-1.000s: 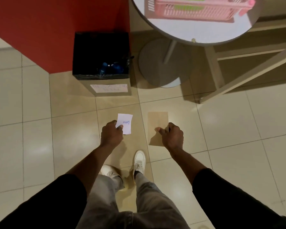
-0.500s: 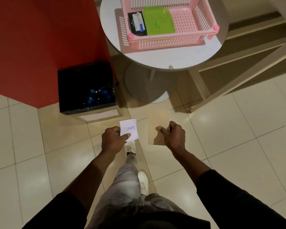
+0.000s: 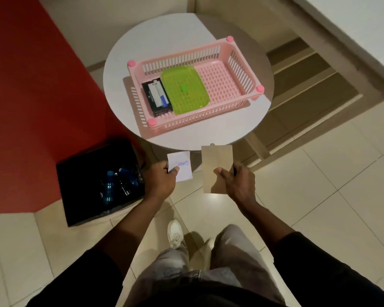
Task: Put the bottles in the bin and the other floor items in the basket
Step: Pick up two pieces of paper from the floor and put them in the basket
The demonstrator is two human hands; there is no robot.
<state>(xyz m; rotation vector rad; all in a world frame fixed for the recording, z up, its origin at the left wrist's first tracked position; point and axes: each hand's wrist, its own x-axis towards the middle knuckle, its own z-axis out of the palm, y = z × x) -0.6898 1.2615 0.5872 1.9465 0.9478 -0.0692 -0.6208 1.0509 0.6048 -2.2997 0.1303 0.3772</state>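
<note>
My left hand (image 3: 162, 181) pinches a small white paper note (image 3: 182, 167) with blue writing. A flat brown envelope (image 3: 216, 161) stands upright in my right hand (image 3: 235, 183), along with a thin dark object I cannot identify. Both hands hover just in front of the round white table (image 3: 220, 134). On it sits the pink basket (image 3: 237, 63), holding a green tray (image 3: 184, 91) and a black box (image 3: 156, 96). To the left on the floor stands the black bin (image 3: 80, 173) with blue-capped bottles (image 3: 118, 182) inside.
A red wall (image 3: 27, 107) rises behind the bin. Wooden steps (image 3: 308, 80) lie to the right of the table. Beige floor tiles (image 3: 341, 196) spread around my feet; one white shoe (image 3: 174, 233) shows below my hands.
I have stepped towards the table with both papers held. The basket and tabletop have come fully into view, and the bin has shifted to my lower left.
</note>
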